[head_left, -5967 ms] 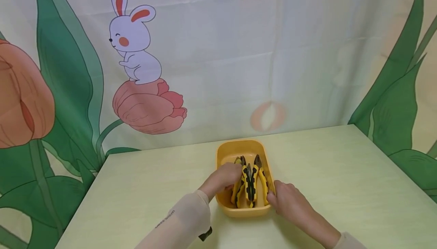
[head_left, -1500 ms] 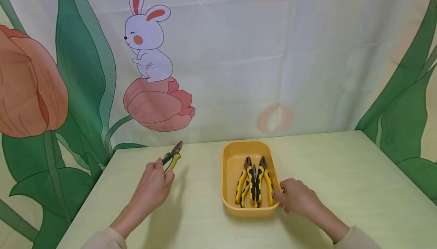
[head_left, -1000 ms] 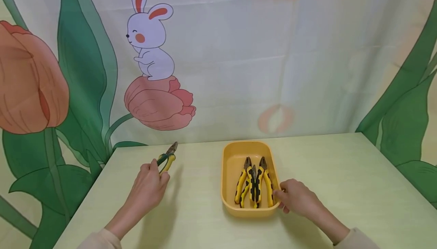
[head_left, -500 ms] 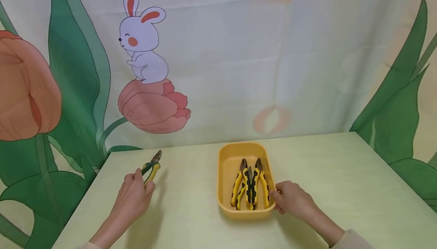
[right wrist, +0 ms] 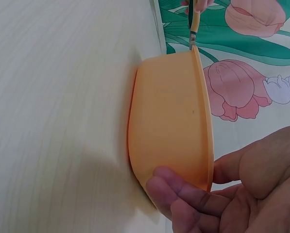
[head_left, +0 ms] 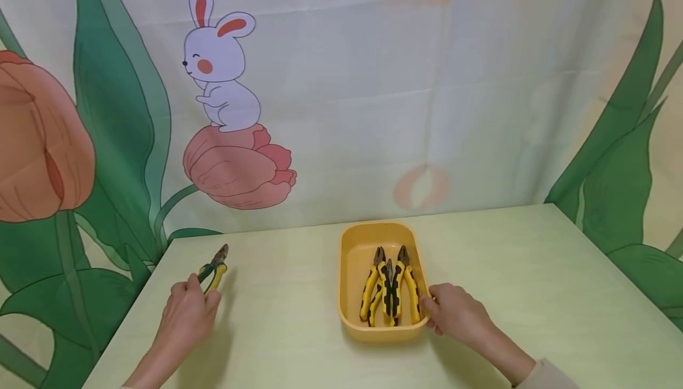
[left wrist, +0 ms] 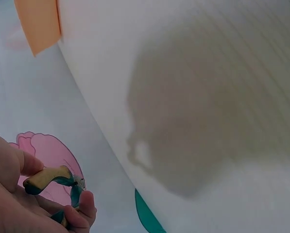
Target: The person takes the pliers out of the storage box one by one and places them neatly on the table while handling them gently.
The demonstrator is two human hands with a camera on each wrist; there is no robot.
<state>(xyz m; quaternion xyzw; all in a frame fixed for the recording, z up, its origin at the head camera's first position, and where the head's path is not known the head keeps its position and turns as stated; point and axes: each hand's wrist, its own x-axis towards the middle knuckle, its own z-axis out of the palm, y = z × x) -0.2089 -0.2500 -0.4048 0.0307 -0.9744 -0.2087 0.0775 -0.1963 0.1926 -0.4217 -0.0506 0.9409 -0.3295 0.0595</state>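
Note:
My left hand (head_left: 187, 318) holds a pair of pliers (head_left: 220, 255) with green and yellow handles above the left part of the table, metal nose pointing away. In the left wrist view, the thumb and fingers wrap the handles (left wrist: 52, 178). My right hand (head_left: 459, 315) pinches the near right rim of a yellow plastic bin (head_left: 381, 334). The right wrist view has the thumb (right wrist: 227, 167) at the rim and the fingers against the bin's outer wall (right wrist: 171, 107). Inside lie several pliers (head_left: 396, 288) with yellow and black handles, side by side and partly overlapping.
The pale table (head_left: 288, 294) ends at the back against a hanging cloth (head_left: 341, 110) printed with a rabbit and tulips. A shadow of the left hand and pliers falls on the tabletop.
Six seconds ago my left hand was inside the bin. It is now out at the left with the green and yellow pliers, still shifting left and nearer. The right hand stays on the rim.

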